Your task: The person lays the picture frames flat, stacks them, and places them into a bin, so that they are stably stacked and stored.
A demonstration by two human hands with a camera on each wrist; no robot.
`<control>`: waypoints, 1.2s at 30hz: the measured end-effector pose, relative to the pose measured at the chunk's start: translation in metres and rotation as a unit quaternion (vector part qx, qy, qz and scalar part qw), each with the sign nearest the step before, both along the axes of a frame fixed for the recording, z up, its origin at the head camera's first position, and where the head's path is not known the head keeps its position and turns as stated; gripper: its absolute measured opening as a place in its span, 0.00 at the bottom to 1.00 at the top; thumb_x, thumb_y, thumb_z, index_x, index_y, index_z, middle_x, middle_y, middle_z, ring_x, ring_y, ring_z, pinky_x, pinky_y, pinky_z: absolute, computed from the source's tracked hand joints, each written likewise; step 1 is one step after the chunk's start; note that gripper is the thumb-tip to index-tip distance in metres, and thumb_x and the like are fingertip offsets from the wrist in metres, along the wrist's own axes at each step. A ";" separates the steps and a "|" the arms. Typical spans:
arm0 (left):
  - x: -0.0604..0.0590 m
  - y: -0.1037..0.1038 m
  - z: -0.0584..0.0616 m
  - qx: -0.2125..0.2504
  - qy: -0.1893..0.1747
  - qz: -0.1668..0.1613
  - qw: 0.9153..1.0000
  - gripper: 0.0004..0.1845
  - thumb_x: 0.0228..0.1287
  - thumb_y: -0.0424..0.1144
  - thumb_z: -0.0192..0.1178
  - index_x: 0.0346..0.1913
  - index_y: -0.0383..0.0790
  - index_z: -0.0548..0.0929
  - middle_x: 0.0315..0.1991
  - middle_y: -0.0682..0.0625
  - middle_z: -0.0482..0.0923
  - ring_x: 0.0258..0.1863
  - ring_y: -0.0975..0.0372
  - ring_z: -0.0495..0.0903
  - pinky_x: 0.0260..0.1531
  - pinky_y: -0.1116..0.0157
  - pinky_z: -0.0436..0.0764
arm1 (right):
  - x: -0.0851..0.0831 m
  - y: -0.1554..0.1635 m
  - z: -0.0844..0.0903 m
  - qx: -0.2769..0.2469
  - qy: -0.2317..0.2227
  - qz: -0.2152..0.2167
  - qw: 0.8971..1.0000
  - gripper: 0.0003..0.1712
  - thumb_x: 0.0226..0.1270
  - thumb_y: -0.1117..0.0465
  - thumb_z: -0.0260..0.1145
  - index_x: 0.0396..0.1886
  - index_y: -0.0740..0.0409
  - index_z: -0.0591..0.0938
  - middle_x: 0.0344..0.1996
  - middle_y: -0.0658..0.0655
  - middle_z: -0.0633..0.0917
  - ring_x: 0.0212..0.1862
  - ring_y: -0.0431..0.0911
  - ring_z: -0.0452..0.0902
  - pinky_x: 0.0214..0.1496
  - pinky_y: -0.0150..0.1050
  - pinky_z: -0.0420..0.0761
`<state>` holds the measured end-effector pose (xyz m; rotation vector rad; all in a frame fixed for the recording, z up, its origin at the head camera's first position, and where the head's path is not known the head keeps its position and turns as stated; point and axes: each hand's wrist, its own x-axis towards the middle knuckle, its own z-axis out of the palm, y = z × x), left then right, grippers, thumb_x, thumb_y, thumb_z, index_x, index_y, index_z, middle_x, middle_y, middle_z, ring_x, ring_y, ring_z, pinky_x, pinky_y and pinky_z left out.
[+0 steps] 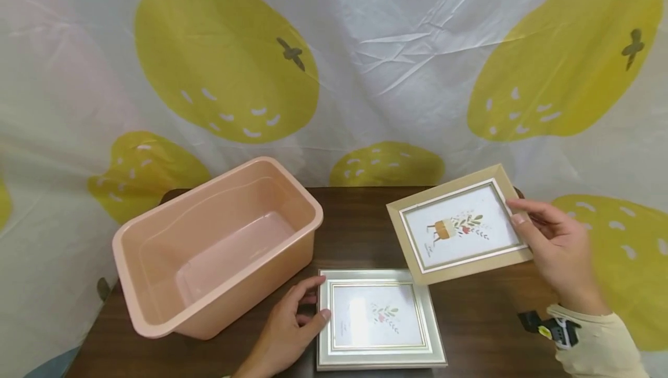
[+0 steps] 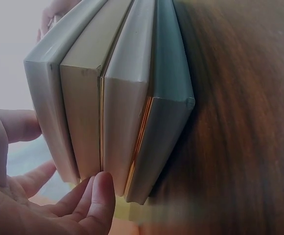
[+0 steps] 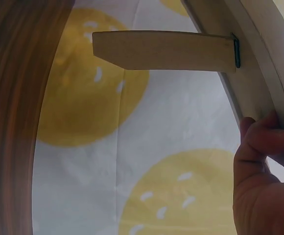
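Wooden picture frame (image 1: 461,231): held tilted above the counter (image 1: 480,320), right hand (image 1: 555,250) in a pinching grip on its right edge. Judged light, rigid, with a fragile pane; best held by the rims. Silver picture frame (image 1: 378,318): flat on the counter, left hand (image 1: 289,326) touching its left edge with relaxed fingers. Pink tub (image 1: 219,244) just beside it.

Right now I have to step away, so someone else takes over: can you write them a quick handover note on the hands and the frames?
Right hand: holds the tan picture frame by its right edge, lifted above the table, its back stand folded out.
Left hand: fingers touch the left edge of the white picture frame, which lies flat on the table.
Pink tub: stands left of the frames, nothing inside.
Done: tan frame picked up.
Left: neither frame is in the tub.
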<state>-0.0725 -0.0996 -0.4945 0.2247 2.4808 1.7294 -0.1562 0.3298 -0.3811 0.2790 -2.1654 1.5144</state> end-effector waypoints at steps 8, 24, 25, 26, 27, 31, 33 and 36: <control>0.001 -0.001 0.001 -0.009 0.005 -0.002 1.000 0.28 0.72 0.49 0.69 0.72 0.60 0.76 0.68 0.50 0.78 0.62 0.51 0.79 0.47 0.68 0.86 | 0.016 -0.019 0.000 -0.063 0.021 0.057 0.996 0.15 0.70 0.81 0.63 0.54 0.77 0.84 0.42 0.46 0.91 0.32 0.32 0.88 0.29 0.24 0.84; -0.008 -0.002 0.029 -0.028 0.050 0.024 0.998 0.25 0.68 0.43 0.72 0.67 0.54 0.80 0.58 0.49 0.80 0.58 0.53 0.80 0.49 0.66 0.86 | 0.044 -0.043 -0.009 -0.097 0.053 0.145 0.983 0.18 0.66 0.87 0.56 0.53 0.80 0.82 0.43 0.51 0.91 0.28 0.37 0.85 0.26 0.28 0.83; -0.008 -0.001 0.032 -0.021 0.057 0.024 0.998 0.25 0.68 0.42 0.72 0.66 0.54 0.80 0.58 0.49 0.80 0.58 0.53 0.80 0.49 0.66 0.86 | 0.045 -0.044 -0.010 -0.096 0.056 0.152 0.982 0.19 0.66 0.87 0.56 0.54 0.80 0.81 0.44 0.51 0.91 0.28 0.37 0.86 0.26 0.28 0.83; -0.009 -0.001 0.035 -0.013 0.066 0.024 0.997 0.24 0.68 0.41 0.72 0.66 0.54 0.80 0.58 0.48 0.80 0.58 0.53 0.80 0.49 0.66 0.86 | 0.045 -0.045 -0.011 -0.094 0.057 0.157 0.982 0.19 0.66 0.88 0.55 0.54 0.80 0.81 0.44 0.51 0.91 0.28 0.37 0.86 0.26 0.28 0.84; -0.010 -0.001 0.038 -0.005 0.073 0.023 0.997 0.24 0.69 0.40 0.72 0.65 0.55 0.80 0.59 0.48 0.80 0.58 0.53 0.80 0.49 0.66 0.86 | 0.046 -0.046 -0.013 -0.093 0.056 0.160 0.981 0.20 0.66 0.88 0.54 0.55 0.79 0.81 0.43 0.50 0.91 0.28 0.37 0.86 0.26 0.28 0.84; -0.014 0.000 0.051 0.031 0.117 0.008 0.993 0.23 0.70 0.37 0.70 0.65 0.51 0.80 0.62 0.46 0.79 0.59 0.53 0.80 0.49 0.65 0.87 | 0.046 -0.052 -0.020 -0.117 0.076 0.194 0.971 0.23 0.62 0.91 0.51 0.54 0.80 0.80 0.41 0.53 0.91 0.26 0.39 0.86 0.23 0.30 0.83; -0.018 0.001 0.057 0.047 0.142 -0.003 0.989 0.22 0.72 0.35 0.68 0.66 0.47 0.80 0.63 0.44 0.79 0.59 0.55 0.81 0.49 0.65 0.88 | 0.046 -0.056 -0.023 -0.130 0.085 0.212 0.965 0.24 0.61 0.92 0.50 0.53 0.81 0.80 0.41 0.55 0.91 0.25 0.40 0.86 0.22 0.30 0.82; -0.024 0.004 0.066 0.067 0.168 -0.027 0.983 0.21 0.73 0.34 0.65 0.66 0.42 0.79 0.63 0.43 0.80 0.60 0.55 0.82 0.50 0.65 0.88 | 0.047 -0.063 -0.027 -0.137 0.091 0.232 0.959 0.25 0.59 0.93 0.48 0.52 0.81 0.80 0.41 0.57 0.91 0.27 0.40 0.87 0.22 0.31 0.83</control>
